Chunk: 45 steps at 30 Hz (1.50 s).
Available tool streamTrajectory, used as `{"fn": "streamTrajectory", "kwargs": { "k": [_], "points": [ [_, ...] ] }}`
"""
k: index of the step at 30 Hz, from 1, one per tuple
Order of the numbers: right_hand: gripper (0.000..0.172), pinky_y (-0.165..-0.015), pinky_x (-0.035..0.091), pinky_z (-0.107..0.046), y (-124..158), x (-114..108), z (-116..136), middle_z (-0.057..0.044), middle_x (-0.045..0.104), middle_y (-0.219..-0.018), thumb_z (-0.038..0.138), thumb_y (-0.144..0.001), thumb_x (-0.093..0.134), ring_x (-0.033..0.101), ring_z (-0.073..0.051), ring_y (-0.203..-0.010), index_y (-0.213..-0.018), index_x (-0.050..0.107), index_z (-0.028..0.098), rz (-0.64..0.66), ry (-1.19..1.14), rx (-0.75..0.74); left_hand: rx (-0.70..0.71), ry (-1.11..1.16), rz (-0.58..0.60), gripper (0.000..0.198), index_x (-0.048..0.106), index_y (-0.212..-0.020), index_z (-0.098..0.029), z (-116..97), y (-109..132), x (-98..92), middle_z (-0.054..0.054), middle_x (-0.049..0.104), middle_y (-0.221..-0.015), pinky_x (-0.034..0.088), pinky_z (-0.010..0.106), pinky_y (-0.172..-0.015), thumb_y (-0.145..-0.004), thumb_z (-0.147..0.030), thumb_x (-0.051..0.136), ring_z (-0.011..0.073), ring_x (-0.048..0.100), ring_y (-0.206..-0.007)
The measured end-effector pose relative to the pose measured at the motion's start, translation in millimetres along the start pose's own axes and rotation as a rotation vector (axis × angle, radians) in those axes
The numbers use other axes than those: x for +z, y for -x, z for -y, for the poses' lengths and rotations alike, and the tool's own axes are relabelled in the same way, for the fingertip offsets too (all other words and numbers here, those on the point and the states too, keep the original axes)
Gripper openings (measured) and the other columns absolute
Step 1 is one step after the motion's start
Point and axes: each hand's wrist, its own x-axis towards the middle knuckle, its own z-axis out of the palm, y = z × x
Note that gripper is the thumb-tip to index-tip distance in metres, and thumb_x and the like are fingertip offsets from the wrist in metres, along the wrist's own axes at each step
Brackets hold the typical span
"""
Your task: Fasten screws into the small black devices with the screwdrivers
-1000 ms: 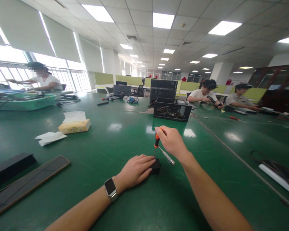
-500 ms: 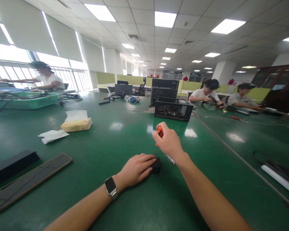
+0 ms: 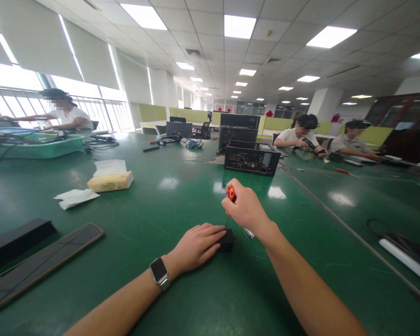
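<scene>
The bench (image 3: 182, 196) before me is wide, dark green and glossy, and it catches pale reflections from above. A thin seam (image 3: 336, 219) divides it from the next green bench on my right. The ceiling (image 3: 203, 42) is white tile, with rows of bright square light panels (image 3: 240, 25) running to the far end. On my left, tall windows (image 3: 101, 114) pour in daylight under half-lowered white blinds (image 3: 87, 56). White pillars (image 3: 161, 88) stand beyond them. Far off I see low yellow-green partitions (image 3: 191, 115) and an office chair (image 3: 206, 131). At the right stands a dark wooden cabinet (image 3: 406, 121) with glass doors. A further white column (image 3: 322, 105) rises left of it.
</scene>
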Motion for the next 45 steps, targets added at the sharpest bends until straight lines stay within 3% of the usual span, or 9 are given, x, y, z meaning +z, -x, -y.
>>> {"fn": "streamTrajectory", "kwargs": {
  "k": [5,10,13,19,35,45],
  "points": [
    [0.008,-0.056,0.027,-0.024,5.3,-8.6,6.6,0.002,0.061,-0.067,0.028,-0.079,0.05,0.052,-0.015,-0.061,-0.084,0.055,0.024,0.038,0.168,0.061,0.01,0.007,-0.006,0.04,0.046,-0.136,-0.023,2.6,0.5,2.1,0.006,0.054,-0.134,0.049,0.038,-0.093,-0.097,-0.031,0.038,0.0213,0.055,-0.109],
    [0.031,-0.055,0.024,-0.025,6.3,-11.3,3.5,-0.003,0.064,-0.071,0.052,-0.09,0.041,0.057,-0.019,-0.063,-0.09,0.056,0.025,0.024,0.389,0.118,0.0,0.005,0.002,0.04,0.047,-0.135,-0.024,1.4,0.3,1.5,0.006,0.053,-0.135,0.049,0.038,-0.094,-0.097,-0.031,0.039,0.0213,0.055,-0.11],
    [0.025,-0.055,0.023,-0.026,6.7,-14.2,2.8,-0.004,0.065,-0.072,0.045,-0.089,0.043,0.059,-0.02,-0.063,-0.092,0.056,0.024,0.043,0.451,0.138,0.002,0.012,0.0,0.039,0.048,-0.134,-0.024,0.0,0.6,1.1,0.006,0.054,-0.135,0.048,0.038,-0.094,-0.096,-0.031,0.04,0.0214,0.055,-0.109],
    [0.02,-0.054,0.024,-0.026,7.7,-17.0,8.7,0.0,0.065,-0.072,0.033,-0.079,0.052,0.058,-0.019,-0.063,-0.098,0.055,0.025,0.101,0.359,0.116,0.0,0.021,-0.05,0.036,0.051,-0.13,-0.023,-1.3,0.1,0.5,0.007,0.058,-0.13,0.049,0.037,-0.091,-0.095,-0.03,0.041,0.0207,0.057,-0.106],
    [0.017,-0.053,0.024,-0.025,3.0,-26.9,-5.6,-0.001,0.063,-0.067,0.037,-0.079,0.05,0.053,-0.017,-0.061,-0.078,0.06,0.023,0.017,0.35,0.194,-0.018,-0.045,-0.016,0.038,0.051,-0.129,-0.022,-3.4,-4.6,-2.1,0.007,0.059,-0.124,0.049,0.033,-0.086,-0.093,-0.031,0.041,0.0198,0.06,-0.101],
    [0.018,-0.053,0.025,-0.025,1.6,-18.6,-6.6,-0.001,0.063,-0.067,0.037,-0.08,0.049,0.052,-0.016,-0.06,-0.08,0.062,0.024,0.066,0.321,0.169,0.008,-0.026,-0.057,0.036,0.055,-0.125,-0.02,-2.5,-4.0,-1.8,0.009,0.061,-0.123,0.051,0.034,-0.086,-0.094,-0.032,0.041,0.0202,0.058,-0.1]
  ]
}}
